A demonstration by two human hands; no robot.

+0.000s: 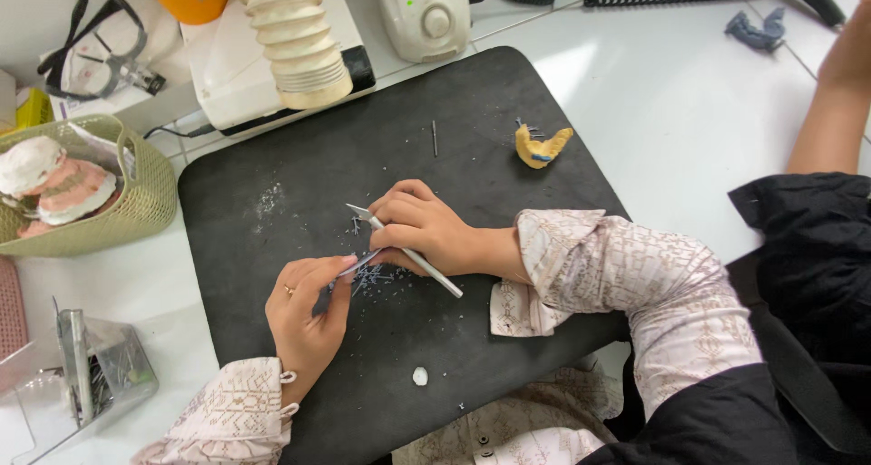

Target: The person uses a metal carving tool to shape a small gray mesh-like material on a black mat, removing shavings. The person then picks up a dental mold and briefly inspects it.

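Observation:
My right hand grips a slim metal knife-like tool like a pen, its blade tip pointing up-left near my fingers. My left hand pinches a small thin grey piece between thumb and fingers, right under the right hand. Both hands rest on a black work mat. Blue-grey shavings lie scattered on the mat below the hands.
A yellow dental cast and a thin pin lie on the mat's far side. A green basket of plaster casts sits left, a ribbed suction hose behind, a clear box lower left. Another person's arm is at right.

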